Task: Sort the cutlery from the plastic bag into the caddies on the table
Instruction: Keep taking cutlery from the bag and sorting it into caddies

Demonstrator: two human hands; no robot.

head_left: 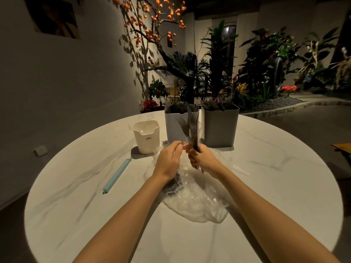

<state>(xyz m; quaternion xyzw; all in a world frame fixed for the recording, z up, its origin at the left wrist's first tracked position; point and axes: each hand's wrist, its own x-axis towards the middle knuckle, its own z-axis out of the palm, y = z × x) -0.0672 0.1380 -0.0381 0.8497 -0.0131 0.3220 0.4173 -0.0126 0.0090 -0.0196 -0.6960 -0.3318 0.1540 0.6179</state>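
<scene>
My right hand (201, 158) grips a bundle of dark forks (193, 130), tines up, in front of the white caddy (174, 126). My left hand (169, 160) is beside it with fingertips pinched at the bundle's base. Both hands hover over the clear plastic bag (197, 202), which lies crumpled on the table with some dark cutlery (172, 185) still inside under my left wrist. The white caddy and the grey caddy (220, 128) stand side by side at the far side, both holding dark cutlery. A small cream caddy (146, 137) stands to their left.
A light blue bag clip (116, 176) lies on the round marble table (76, 205), left of the bag. A clear thin plastic piece (241, 169) lies right of the bag. Plants and an orange-fruited tree stand beyond the table.
</scene>
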